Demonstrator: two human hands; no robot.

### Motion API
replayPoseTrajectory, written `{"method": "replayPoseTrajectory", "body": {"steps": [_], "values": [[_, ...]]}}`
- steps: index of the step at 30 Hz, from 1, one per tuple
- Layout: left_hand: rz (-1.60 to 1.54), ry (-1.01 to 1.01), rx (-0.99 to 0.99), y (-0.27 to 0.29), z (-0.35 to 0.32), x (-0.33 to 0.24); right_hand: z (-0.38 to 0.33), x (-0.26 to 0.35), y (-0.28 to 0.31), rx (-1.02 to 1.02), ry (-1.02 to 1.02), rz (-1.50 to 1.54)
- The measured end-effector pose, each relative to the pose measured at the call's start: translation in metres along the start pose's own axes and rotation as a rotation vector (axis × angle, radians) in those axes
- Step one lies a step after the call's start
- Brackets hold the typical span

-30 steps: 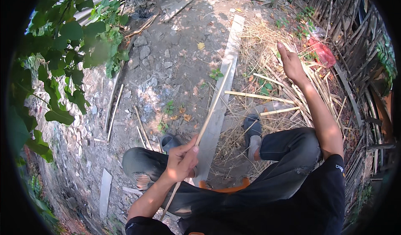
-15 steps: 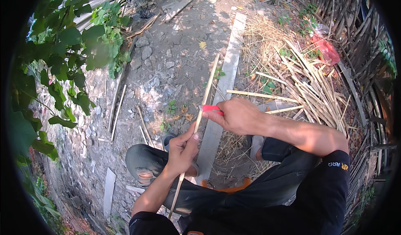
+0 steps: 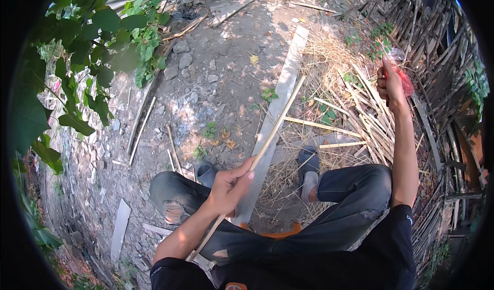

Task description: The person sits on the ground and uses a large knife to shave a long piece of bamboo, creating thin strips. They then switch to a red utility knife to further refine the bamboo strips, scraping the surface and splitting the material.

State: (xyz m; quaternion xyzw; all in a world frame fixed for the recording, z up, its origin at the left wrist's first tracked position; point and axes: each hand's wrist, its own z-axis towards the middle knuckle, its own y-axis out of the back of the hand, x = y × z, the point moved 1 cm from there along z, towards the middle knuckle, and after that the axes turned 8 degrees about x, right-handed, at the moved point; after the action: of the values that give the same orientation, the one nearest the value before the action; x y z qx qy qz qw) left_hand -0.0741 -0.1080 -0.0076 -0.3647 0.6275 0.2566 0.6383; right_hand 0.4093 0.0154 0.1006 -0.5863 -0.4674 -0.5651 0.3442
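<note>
A long, pale bamboo strip [image 3: 278, 124] slants up and away from my lap, with my left hand [image 3: 230, 189] closed around its lower part. Its near end runs down past my left forearm. My right hand [image 3: 393, 88] is raised far out to the right, fingers curled into a fist with the thumb on top. Right behind that fist lies a red plastic bag [image 3: 406, 82]. Whatever the fist holds is hidden by the fingers, and I cannot tell whether it touches the bag. Below it spreads a pile of cut strips [image 3: 383, 115].
A long grey board [image 3: 294, 58] lies on the ground between my feet. Pale shavings [image 3: 327, 53] cover the soil beside it. Stacked sticks [image 3: 437, 43] line the right side; leafy vines [image 3: 82, 63] hang at the left. Part of an orange seat [image 3: 283, 232] shows beneath me.
My right hand has left the strip, where it held a small red tool, and swung far up and right. The strip's far end has tilted to the right in my left hand.
</note>
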Motion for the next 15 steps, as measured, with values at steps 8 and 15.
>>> {"method": "replayPoseTrajectory", "body": {"steps": [8,15], "values": [[-0.027,-0.090,-0.034,0.000,0.005,-0.004,-0.196,-0.036,-0.117,0.729,-0.311,1.107],[-0.020,-0.146,-0.101,-0.011,-0.031,-0.034,-0.283,-0.278,-0.206,0.362,-0.813,1.523]]}}
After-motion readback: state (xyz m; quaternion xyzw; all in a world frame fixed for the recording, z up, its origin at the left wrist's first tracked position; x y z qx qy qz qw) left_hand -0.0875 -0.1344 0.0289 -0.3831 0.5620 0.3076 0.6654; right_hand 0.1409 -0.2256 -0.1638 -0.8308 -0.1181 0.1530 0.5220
